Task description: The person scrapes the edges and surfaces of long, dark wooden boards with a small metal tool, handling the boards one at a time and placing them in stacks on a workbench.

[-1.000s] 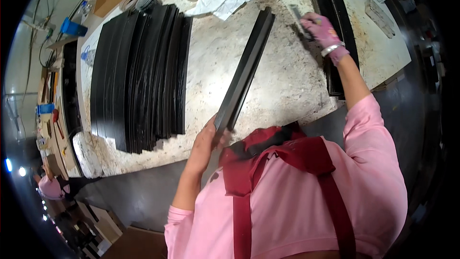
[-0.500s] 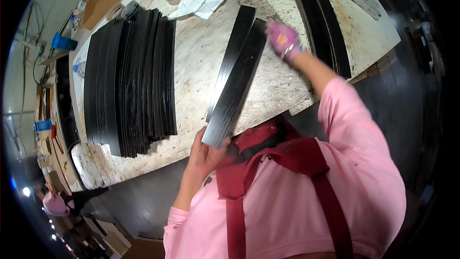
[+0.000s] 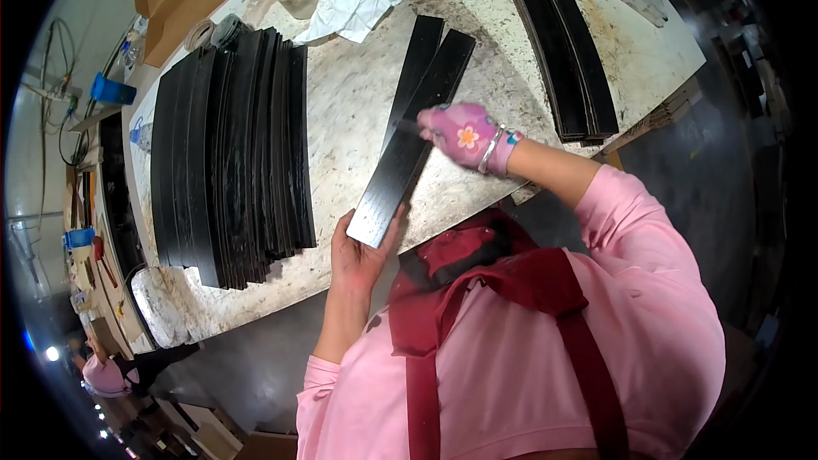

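Resting on left hand (image 3: 358,253): black strip (image 3: 417,132)

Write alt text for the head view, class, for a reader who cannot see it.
A bare left hand holds the near end of a long flat black strip on a speckled stone worktable, while the pink-gloved right hand rests on its middle. A large stack of black strips lies left.
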A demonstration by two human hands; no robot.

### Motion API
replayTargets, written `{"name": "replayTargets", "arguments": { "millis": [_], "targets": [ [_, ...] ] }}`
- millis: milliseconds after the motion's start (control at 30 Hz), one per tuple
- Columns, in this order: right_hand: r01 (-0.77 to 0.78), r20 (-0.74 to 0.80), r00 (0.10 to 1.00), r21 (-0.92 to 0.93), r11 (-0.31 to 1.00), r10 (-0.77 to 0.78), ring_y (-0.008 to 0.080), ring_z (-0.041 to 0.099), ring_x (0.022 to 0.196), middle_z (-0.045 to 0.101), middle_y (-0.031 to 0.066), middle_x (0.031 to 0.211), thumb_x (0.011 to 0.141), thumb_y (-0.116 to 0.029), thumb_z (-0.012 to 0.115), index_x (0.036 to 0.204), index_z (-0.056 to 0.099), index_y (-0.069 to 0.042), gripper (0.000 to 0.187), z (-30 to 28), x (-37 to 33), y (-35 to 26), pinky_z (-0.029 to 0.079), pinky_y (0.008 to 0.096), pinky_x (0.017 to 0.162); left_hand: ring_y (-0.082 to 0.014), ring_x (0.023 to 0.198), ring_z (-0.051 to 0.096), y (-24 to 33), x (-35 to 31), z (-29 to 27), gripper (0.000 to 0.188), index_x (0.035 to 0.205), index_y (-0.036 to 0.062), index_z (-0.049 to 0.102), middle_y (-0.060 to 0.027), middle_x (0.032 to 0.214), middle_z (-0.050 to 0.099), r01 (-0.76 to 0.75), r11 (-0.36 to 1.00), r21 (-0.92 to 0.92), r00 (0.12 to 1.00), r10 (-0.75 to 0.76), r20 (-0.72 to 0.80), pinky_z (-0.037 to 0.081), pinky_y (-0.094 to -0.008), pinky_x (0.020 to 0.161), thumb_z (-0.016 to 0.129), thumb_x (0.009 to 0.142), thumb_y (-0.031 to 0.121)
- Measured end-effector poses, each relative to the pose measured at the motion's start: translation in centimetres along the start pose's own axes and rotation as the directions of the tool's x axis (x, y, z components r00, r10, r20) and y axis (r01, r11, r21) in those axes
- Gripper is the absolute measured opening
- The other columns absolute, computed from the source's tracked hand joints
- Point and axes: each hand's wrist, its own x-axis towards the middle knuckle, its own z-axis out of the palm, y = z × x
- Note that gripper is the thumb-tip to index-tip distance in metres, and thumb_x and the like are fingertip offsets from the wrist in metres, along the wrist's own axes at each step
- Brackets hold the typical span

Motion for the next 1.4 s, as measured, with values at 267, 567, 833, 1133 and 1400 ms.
{"name": "replayTargets", "arguments": {
  "millis": [267,567,833,1133,1400],
  "targets": [
    [-0.038,-0.143,0.989,-0.130,0.991,0.019,0.0339,0.065,0.073,0.064,0.0165,0.076,0.085,-0.019,0.052,0.080,0.061,-0.008,0.014,-0.5,0.5,0.1,0.051,0.0454,0.063,-0.0429,0.123,0.047,-0.6,0.8,0.5,0.047,0.135,-0.0004,0.042,-0.0231,0.133,0.049,-0.021,0.998,-0.052,0.997,0.017,-0.069,0.044,-0.0499,0.100,0.039,0.098,0.028],
    [0.158,-0.031,0.987,-0.075,0.985,-0.160,0.0356,0.064,0.071,0.064,0.0148,0.078,0.087,-0.020,0.054,0.090,0.058,-0.009,0.013,4.2,-5.5,-7.7,0.051,0.0458,0.060,-0.0317,0.117,0.054,-2.5,2.0,1.1,0.055,0.126,0.0017,0.050,-0.0176,0.125,0.058,-0.067,0.997,0.028,0.992,0.069,-0.104,0.043,-0.0469,0.101,0.033,0.100,0.047],
    [0.038,-0.088,0.995,-0.003,0.999,-0.038,0.0363,0.063,0.071,0.063,0.0155,0.079,0.088,-0.024,0.054,0.088,0.055,-0.008,0.016,3.6,-5.6,-7.0,0.049,0.0485,0.061,-0.0300,0.113,0.056,-3.6,2.5,2.0,0.051,0.123,0.0021,0.051,-0.0161,0.121,0.059,-0.113,0.993,0.039,0.988,0.117,-0.105,0.042,-0.0465,0.100,0.031,0.101,0.044],
    [0.100,-0.172,0.981,0.068,0.993,-0.087,0.0387,0.062,0.075,0.063,0.0172,0.082,0.091,-0.024,0.055,0.093,0.060,-0.006,0.019,3.8,-6.9,-6.8,0.050,0.0441,0.062,-0.0293,0.124,0.048,-3.7,2.5,3.8,0.058,0.134,0.0005,0.044,-0.0158,0.132,0.053,-0.140,0.988,0.068,0.988,0.144,-0.052,0.031,-0.0487,0.109,0.032,0.101,0.046],
    [0.078,-0.103,0.993,0.246,0.966,-0.054,0.0407,0.061,0.076,0.063,0.0178,0.079,0.091,-0.027,0.054,0.089,0.056,-0.007,0.020,0.9,-8.3,-7.1,0.048,0.0472,0.063,-0.0374,0.115,0.055,-2.2,2.9,1.6,0.047,0.130,0.0001,0.045,-0.0205,0.127,0.055,-0.048,0.981,0.187,0.996,0.032,0.085,0.048,-0.0434,0.096,0.047,0.099,0.035]
  ]
}}
